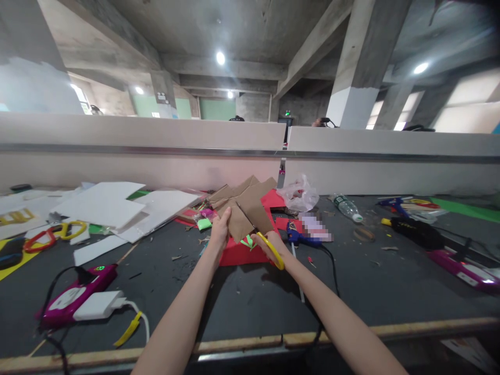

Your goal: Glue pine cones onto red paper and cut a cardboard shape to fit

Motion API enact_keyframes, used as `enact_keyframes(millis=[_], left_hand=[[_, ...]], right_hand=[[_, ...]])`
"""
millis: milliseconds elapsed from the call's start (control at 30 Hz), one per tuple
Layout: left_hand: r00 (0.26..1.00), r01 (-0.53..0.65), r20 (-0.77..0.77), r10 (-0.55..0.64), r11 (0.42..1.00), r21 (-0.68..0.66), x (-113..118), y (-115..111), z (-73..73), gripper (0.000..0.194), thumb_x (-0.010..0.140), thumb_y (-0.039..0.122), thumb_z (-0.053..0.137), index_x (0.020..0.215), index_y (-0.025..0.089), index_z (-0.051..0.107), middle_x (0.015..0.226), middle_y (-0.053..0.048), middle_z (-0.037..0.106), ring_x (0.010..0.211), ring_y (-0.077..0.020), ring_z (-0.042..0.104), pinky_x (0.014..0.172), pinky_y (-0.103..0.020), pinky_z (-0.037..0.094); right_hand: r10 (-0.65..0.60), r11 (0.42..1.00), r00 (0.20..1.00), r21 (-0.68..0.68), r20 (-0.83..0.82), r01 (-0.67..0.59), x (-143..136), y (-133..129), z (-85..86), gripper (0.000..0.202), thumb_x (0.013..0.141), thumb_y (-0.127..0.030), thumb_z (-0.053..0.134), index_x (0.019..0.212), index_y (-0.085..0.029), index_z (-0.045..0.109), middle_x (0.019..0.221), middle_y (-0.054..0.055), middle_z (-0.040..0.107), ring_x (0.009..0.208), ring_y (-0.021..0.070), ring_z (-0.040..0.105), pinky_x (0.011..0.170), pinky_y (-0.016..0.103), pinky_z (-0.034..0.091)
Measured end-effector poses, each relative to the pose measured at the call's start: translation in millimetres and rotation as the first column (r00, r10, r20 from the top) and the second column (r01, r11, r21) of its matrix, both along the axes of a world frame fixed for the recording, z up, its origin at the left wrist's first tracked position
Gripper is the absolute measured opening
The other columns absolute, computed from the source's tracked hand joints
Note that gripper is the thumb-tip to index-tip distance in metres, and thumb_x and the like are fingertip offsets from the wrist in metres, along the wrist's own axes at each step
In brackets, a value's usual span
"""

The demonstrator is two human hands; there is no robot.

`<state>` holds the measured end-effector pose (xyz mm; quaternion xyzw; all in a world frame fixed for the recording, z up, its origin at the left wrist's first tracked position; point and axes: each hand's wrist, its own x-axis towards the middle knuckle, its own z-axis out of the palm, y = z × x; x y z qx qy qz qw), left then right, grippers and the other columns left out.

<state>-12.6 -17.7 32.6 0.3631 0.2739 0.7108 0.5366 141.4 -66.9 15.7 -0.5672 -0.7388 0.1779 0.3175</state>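
We see the left hand [219, 229] pinching the near left edge of a brown cardboard sheet [244, 205], its fingers closed on that edge so that the sheet is held up off the table and kept taut, which we judge is what lets a blade bite cleanly into it. The right hand [269, 245] grips yellow-handled scissors [269, 249], fingers wrapped through and around the handle loops; the blades point away from the fingers into the lower edge of the cardboard, though we cannot tell how far they stand apart, since the sheet hides most of them. Both forearms reach straight forward from the near edge of the dark table [390, 281], converging on the sheet, with the wrists roughly level and the two hands just beside each other, the cardboard spanning the gap between them. Directly beneath the fingers lies a red paper sheet [238, 255] with small green scraps [247, 242] on it. Just to the right of the right fingers sits a blue glue gun [297, 235], its black cord trailing toward us. Beyond the fingertips, a crumpled clear plastic bag [299, 194] rests near the partition, and a plastic bottle [347, 207] lies well off to the right. Left of the left fingers, white foam boards [105, 203] are stacked loosely, and farther left another pair of scissors, yellow and red [54, 234]. Nearer us on the left, a pink device [76, 294] and a white charger [97, 304] lie touching.
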Motion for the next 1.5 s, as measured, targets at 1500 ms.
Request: enact_keyframes(millis=[1500], left_hand=[[0.479, -0.168, -0.633, 0.607, 0.772, 0.613, -50, 13, 7.7, 0.016, 0.062, 0.028, 0.065, 0.077, 0.022, 0.063, 0.091, -0.004, 0.061, 0.093, -0.021, 0.049, 0.087, -0.033, 0.035]], right_hand=[[-0.336, 0.905, 0.781, 0.41, 0.526, 0.113, 27, 2, 13.4, 0.044, 0.076, -0.05, 0.042, 0.089, -0.013, 0.061, 0.092, 0.013, 0.058, 0.076, 0.0213, 0.056, 0.069, 0.032, 0.035]])
